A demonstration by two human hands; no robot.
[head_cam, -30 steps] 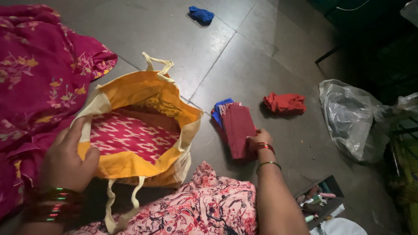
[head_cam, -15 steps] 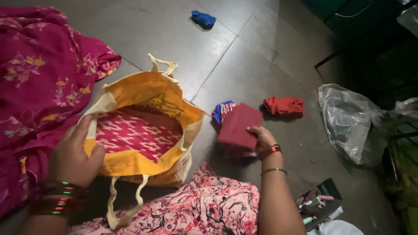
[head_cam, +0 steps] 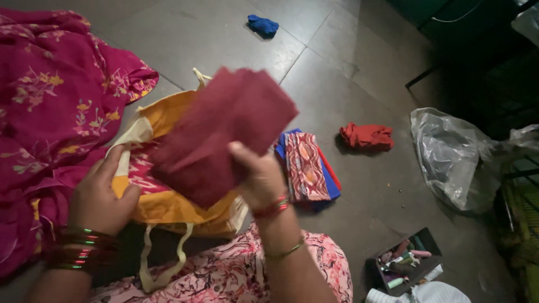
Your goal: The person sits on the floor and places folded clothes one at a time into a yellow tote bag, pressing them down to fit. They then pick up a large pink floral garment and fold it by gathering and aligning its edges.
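Note:
My right hand point(head_cam: 255, 174) grips a folded maroon cloth point(head_cam: 222, 132) and holds it in the air over the mouth of a yellow cloth bag point(head_cam: 168, 205) with cream handles. My left hand point(head_cam: 101, 196) clutches the near-left rim of the bag and keeps it apart. Inside the bag a red and white patterned fabric point(head_cam: 143, 165) shows partly under the maroon cloth. To the right of the bag, a small stack of folded fabrics point(head_cam: 306, 165) lies on the floor, a patterned red piece on top of blue ones.
A magenta flowered garment point(head_cam: 50, 95) is heaped at the left. A crumpled red cloth point(head_cam: 368, 136), a clear plastic bag point(head_cam: 449, 151) and a blue cloth point(head_cam: 262, 25) lie on the grey tiled floor. A small box of sewing bits point(head_cam: 401, 261) sits at lower right.
My right hand lifted the maroon cloth off the floor stack and carried it left over the bag, uncovering the patterned piece. My left hand stayed on the bag rim.

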